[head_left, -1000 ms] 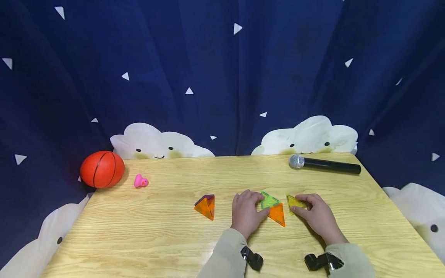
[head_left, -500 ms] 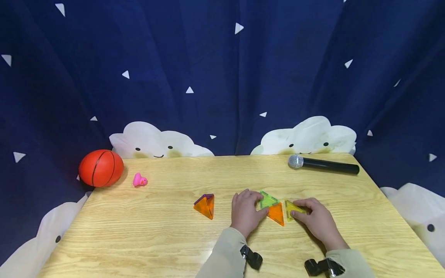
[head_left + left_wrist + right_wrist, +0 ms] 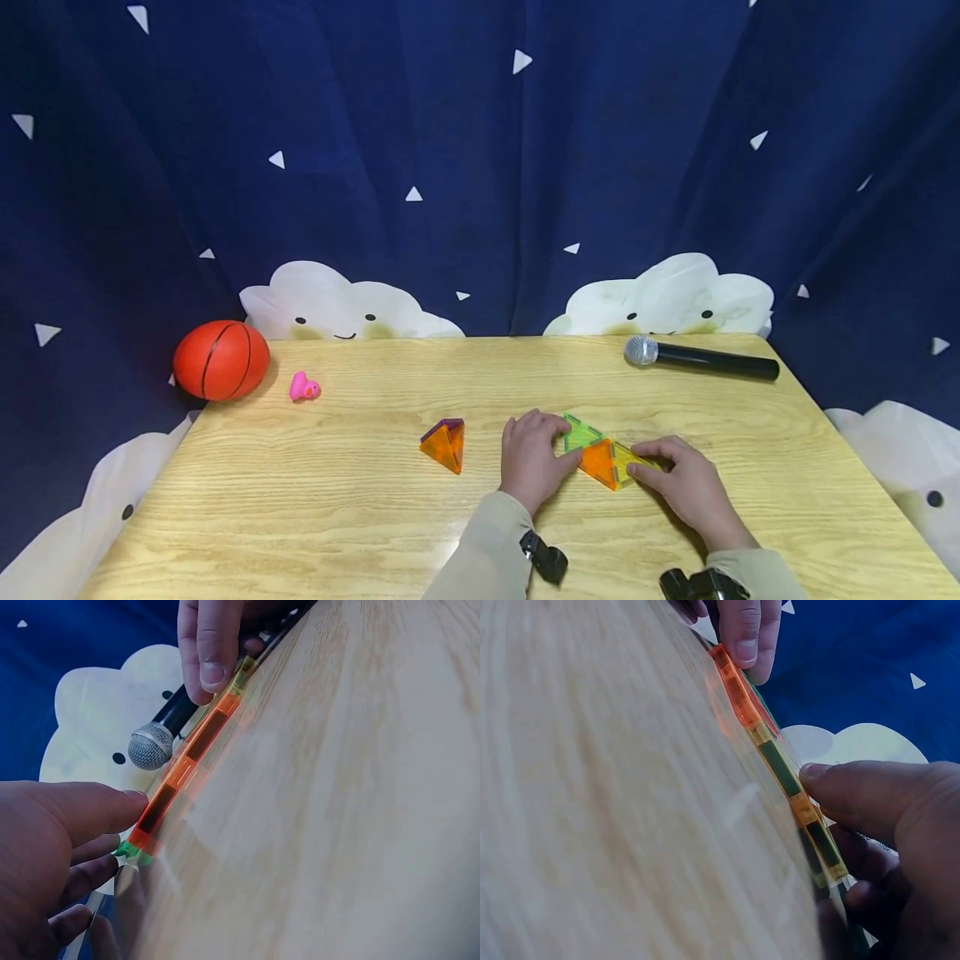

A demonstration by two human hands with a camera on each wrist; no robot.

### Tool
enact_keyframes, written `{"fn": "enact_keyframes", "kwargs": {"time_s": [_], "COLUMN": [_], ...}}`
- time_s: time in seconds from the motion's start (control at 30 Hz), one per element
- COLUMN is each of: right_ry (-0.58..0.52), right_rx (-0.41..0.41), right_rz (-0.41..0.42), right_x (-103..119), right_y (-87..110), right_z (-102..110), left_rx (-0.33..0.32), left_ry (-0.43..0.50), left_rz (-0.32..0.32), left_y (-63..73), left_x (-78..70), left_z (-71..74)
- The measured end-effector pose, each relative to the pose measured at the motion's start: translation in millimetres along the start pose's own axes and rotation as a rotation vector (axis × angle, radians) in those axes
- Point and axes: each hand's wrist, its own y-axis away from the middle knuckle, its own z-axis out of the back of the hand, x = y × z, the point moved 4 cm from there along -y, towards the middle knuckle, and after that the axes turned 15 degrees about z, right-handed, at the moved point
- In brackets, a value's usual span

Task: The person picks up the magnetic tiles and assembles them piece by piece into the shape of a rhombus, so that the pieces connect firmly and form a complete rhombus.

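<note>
Three translucent triangular magnetic tiles lie flat in a row on the table: a green tile (image 3: 581, 433), an orange tile (image 3: 599, 463) and a yellow tile (image 3: 622, 467). My left hand (image 3: 531, 460) grips the green and orange pair from the left, index finger at the green one, thumb at the orange one's edge. With thumb and fingers my right hand (image 3: 688, 485) pinches the yellow tile, partly covering it. In the right wrist view the edges of the yellow tile (image 3: 784, 769) and orange tile (image 3: 735, 686) touch. A small pyramid of orange and purple tiles (image 3: 444, 447) stands left of my left hand.
At the table's back left sits a red ball (image 3: 222, 360) with dark lines, beside a pink toy duck (image 3: 303, 387). A black microphone (image 3: 705, 358) with a silver head lies at the back right. Behind the table (image 3: 337, 500) hangs a dark blue curtain (image 3: 465, 150).
My right hand has moved the yellow tile left and toward me, closing the gap to the orange tile. The left hand has stayed nearly still on the green and orange tiles.
</note>
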Motion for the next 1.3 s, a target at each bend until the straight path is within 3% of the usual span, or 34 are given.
{"fn": "enact_keyframes", "kwargs": {"time_s": [0.3, 0.63, 0.83, 1.03, 1.3], "right_ry": [-0.070, -0.034, -0.014, -0.009, -0.002], "right_rx": [0.126, 0.117, 0.126, 0.124, 0.116], "right_rz": [0.083, 0.104, 0.088, 0.083, 0.082], "right_x": [-7.7, -5.6, -3.1, -3.3, -3.5], "right_y": [5.1, 4.5, 4.0, 3.8, 3.4], "right_z": [9.4, 11.4, 13.2, 13.6, 12.9], "left_rx": [0.068, 0.201, 0.225, 0.196, 0.166], "left_ry": [-0.005, -0.054, -0.033, 0.033, 0.268], "left_rz": [-0.002, -0.040, -0.053, -0.042, 0.027], "left_y": [-3.4, -12.0, -11.9, -11.7, -11.4], "left_x": [2.6, 5.4, 5.3, 6.6, 10.9], "left_z": [0.8, 4.3, 4.9, 3.6, 5.7]}}
